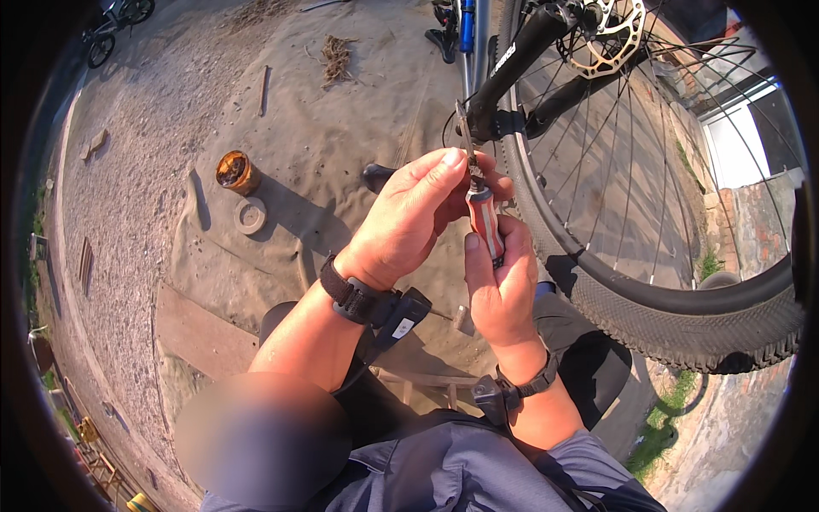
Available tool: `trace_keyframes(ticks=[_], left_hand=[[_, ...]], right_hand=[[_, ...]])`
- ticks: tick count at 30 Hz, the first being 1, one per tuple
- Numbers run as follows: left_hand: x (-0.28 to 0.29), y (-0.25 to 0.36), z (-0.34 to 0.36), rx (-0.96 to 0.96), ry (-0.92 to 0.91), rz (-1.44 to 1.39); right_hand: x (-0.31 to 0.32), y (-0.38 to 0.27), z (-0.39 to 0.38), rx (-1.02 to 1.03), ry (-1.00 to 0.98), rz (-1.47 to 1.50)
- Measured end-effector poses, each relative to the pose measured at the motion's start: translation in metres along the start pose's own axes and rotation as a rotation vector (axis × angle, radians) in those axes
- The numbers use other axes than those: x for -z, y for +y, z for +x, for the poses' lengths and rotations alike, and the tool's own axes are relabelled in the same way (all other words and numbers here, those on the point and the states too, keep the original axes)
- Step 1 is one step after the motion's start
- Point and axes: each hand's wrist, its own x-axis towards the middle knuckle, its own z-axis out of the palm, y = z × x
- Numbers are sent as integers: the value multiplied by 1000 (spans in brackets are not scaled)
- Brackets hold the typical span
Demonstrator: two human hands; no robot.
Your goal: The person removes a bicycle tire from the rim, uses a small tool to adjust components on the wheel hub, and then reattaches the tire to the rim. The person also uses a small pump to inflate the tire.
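A screwdriver (483, 220) is gripped by the right hand (503, 286), its rod (467, 132) pinched by the left hand (411, 209). An orange pot (247, 181) is seen at nine o'clock.

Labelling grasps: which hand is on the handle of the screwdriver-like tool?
The right hand, closed around the lower part of the red-striped handle; the left hand is farther up, by the metal shaft.

A brownish sheet (384, 102) is spread underfoot, bordered on the left by gravel (111, 230). A flat board (200, 328) is laid at lower left. On the right, a weathered wall (755, 418) is edged with grass (661, 427). Dark shadows (294, 209) are cast across the sheet by bright sunlight.
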Motion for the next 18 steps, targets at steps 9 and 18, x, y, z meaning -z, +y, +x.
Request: trace_keyframes(ticks=[9,18], left_hand=[[0,1,5,-39,61,306],[10,16,5,76,4,26]], right_hand=[[-6,3,0,222,43,-197],[11,8,-3,-269,-254,558]])
